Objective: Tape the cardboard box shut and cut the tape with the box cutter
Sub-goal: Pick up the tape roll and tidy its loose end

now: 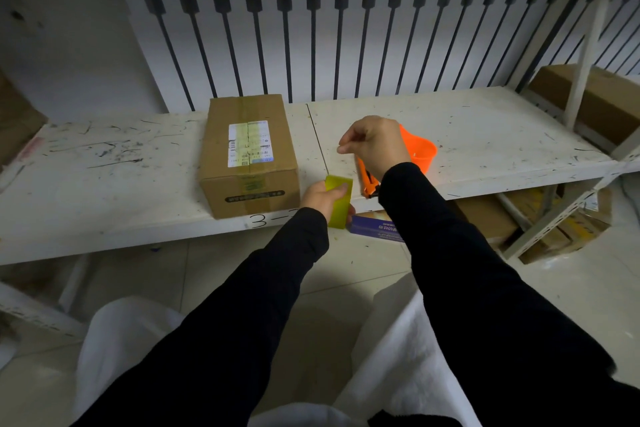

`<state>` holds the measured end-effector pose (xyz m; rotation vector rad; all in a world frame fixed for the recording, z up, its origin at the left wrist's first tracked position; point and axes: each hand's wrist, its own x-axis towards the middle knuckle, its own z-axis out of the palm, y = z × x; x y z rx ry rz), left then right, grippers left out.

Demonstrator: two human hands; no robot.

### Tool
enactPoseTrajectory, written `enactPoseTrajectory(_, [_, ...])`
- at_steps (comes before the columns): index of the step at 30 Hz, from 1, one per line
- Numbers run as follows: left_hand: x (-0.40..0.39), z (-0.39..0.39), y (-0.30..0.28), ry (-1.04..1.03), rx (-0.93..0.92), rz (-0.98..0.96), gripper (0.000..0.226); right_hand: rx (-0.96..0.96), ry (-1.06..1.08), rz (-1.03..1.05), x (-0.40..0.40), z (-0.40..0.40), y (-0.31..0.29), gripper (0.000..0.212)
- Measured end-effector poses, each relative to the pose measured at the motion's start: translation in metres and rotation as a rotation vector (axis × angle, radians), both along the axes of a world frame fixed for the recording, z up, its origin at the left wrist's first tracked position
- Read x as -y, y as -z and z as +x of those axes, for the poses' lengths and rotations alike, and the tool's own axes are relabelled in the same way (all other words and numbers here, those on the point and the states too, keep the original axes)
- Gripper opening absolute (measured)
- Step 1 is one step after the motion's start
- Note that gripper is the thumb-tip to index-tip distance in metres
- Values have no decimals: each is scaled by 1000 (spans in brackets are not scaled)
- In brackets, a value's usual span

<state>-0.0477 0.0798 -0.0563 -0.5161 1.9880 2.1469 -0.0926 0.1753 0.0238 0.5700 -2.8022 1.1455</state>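
A brown cardboard box (248, 156) with a white label and a yellowish tape strip along its top stands on the white shelf (104, 184). Just right of the box's front corner, my left hand (320, 199) grips a yellow-green tape roll (341, 201). My right hand (375, 146) hovers above and to the right of the roll, its fingertips pinched together as if on the thin tape end, which is too faint to make out. An orange box cutter (367, 182) lies on the shelf, partly hidden behind my right wrist.
An orange plastic cup (420, 152) stands behind my right hand. A purple-blue carton (374, 227) sits below the shelf's front edge. More cardboard boxes (602, 97) fill the rack at right. A slatted wall backs the shelf.
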Motion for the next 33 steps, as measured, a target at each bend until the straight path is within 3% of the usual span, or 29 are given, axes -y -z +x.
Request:
enactPoseTrajectory(2, [2,2,-6,-2,23,2,20,-5,-14,60,5,2,-2,15])
enactPoseTrajectory(5, [4,1,-14,26,55,-27,23,-70,-5,-44,4,4,-2,10])
enactPoseTrajectory(9, [1,-2,-23,16,55,-27,25,-4,0,-206,-2,0,-7,7])
enactPoseTrajectory(14, [0,-19,-15,-80,61,-98,93,37,-39,-287,-4,-4,-12,5])
enactPoseTrajectory(19, [-3,-13,-34,-133,52,-229,75,45,-77,-247,-4,-6,-14,17])
enactPoseTrajectory(24, [-1,-10,-45,-139,-183,-374,57,75,-66,-246,-5,-4,-12,24])
enactPoseTrajectory(28, [3,-9,-56,-111,-298,-312,26,37,-29,-242,-9,-3,-8,28])
enactPoseTrajectory(33, [3,-7,-64,-126,-302,-261,24,39,36,-318,-13,-5,-7,48])
